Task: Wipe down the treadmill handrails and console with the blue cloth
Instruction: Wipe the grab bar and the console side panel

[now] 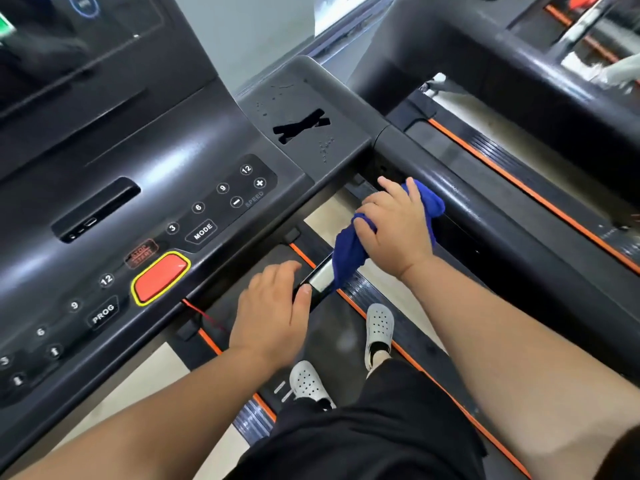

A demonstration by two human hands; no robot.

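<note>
The blue cloth is bunched in my right hand, pressed against the inner side of the black right handrail close to where it joins the console. My left hand grips a short black handlebar with a silver pulse sensor under the console's front edge. The dark console fills the left half, with number buttons, MODE and PROG keys and a red stop button. Water droplets dot the console's right corner.
A red safety cord hangs below the stop button. My feet in white perforated shoes stand on the belt, edged by orange stripes. A second treadmill's rail runs at the upper right.
</note>
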